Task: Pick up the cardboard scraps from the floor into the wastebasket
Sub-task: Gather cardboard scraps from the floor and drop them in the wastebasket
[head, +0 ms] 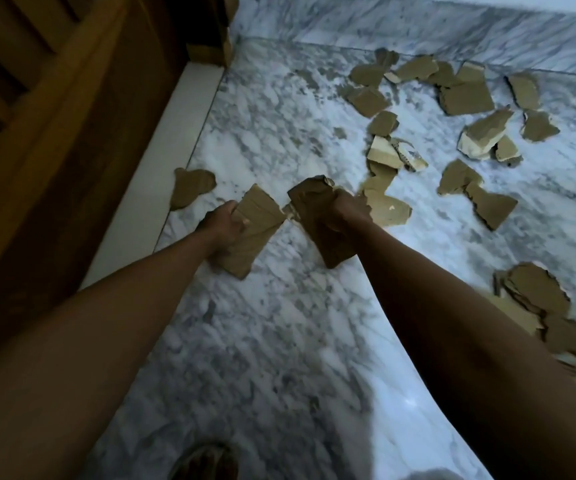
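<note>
My left hand (pixel 222 223) grips a brown cardboard piece (pixel 250 233) above the marble floor. My right hand (pixel 343 211) grips a second, darker cardboard piece (pixel 316 216) just beside it; the two pieces nearly touch at their torn edges. Several brown cardboard scraps (pixel 466 95) lie scattered over the floor at the back right. One lone scrap (pixel 189 187) lies by the white sill at the left. A pile of scraps (pixel 535 299) sits at the right by my forearm. No wastebasket is in view.
A dark wooden door and frame (pixel 54 116) stand along the left, with a white sill (pixel 162 174) at its foot. A marble skirting (pixel 418 26) runs along the back wall. A foot in a sandal (pixel 207 462) shows at the bottom edge.
</note>
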